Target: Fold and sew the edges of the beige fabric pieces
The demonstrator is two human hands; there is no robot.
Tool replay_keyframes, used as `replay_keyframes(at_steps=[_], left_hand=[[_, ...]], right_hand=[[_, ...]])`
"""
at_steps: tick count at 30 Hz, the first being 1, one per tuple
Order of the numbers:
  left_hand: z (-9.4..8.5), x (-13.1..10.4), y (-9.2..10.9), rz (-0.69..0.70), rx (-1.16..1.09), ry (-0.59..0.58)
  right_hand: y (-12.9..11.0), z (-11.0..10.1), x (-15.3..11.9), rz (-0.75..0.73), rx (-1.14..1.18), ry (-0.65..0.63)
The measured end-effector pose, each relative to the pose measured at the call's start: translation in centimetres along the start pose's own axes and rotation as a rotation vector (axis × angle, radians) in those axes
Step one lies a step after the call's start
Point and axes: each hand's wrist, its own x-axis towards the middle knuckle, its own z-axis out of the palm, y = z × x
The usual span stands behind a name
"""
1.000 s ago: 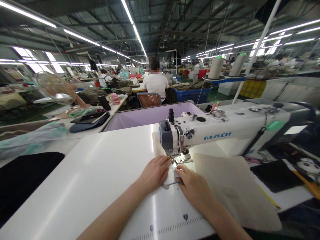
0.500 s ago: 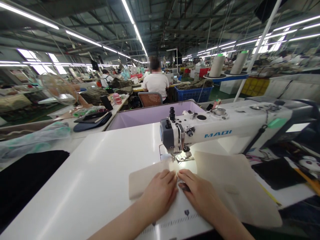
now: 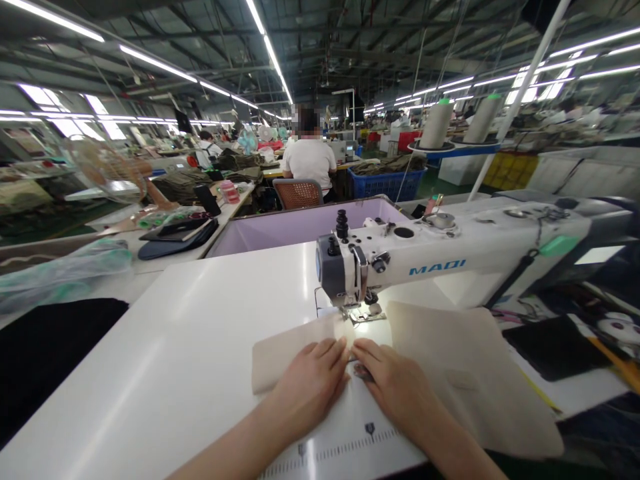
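Note:
Just in front of the needle area of a white sewing machine (image 3: 390,263), my two hands meet with their fingertips almost touching. My left hand (image 3: 315,377) has its fingers together and bent down on a strip of beige fabric (image 3: 275,353), which reaches out to the left. My right hand (image 3: 400,383) pinches at the fabric's near edge by the presser foot (image 3: 367,315). A small dark metal piece (image 3: 363,372) shows under its fingers; its kind is mostly hidden. A larger beige fabric panel (image 3: 450,360) lies to the right, partly under my right forearm.
The white table (image 3: 200,347) carries a printed ruler along its front edge. Black cloth (image 3: 55,360) lies at left, a black pouch (image 3: 555,347) at right. Beyond are a lilac bin (image 3: 300,223), thread cones (image 3: 436,125) and a seated person (image 3: 310,160).
The view has shifted slightly. Both hands stay at the presser foot with nearly the same hold, and the beige fabric shows little movement.

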Motion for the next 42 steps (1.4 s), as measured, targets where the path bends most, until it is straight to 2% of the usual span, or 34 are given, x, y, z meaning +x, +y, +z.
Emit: replay_keyframes(at_steps=[9, 15, 21, 30, 35, 42], left_hand=[[0.0, 2.5, -3.6, -0.009, -0.033, 0.015], [0.1, 3.9, -5.2, -0.024, -0.023, 0.028], [0.5, 3.6, -4.9, -0.051, 0.007, 0.057], [1.6, 2.9, -5.0, -0.105, -0.021, 0.147], [1.6, 2.6, -4.8, -0.117, 0.007, 0.137], [1.4, 0.8, -3.6, -0.135, 0.039, 0.109]], right_hand=[[0.3, -0.8, 2.9, -0.006, -0.001, 0.064], [0.1, -1.0, 2.8, 0.0, 0.022, 0.082], [-0.6, -0.8, 1.5, 0.025, 0.089, 0.06], [-0.8, 0.8, 0.7, 0.018, 0.022, 0.081], [-0.6, 1.3, 0.7, 0.001, 0.012, 0.122], [-0.5, 1.4, 0.4, -0.008, 0.018, 0.147]])
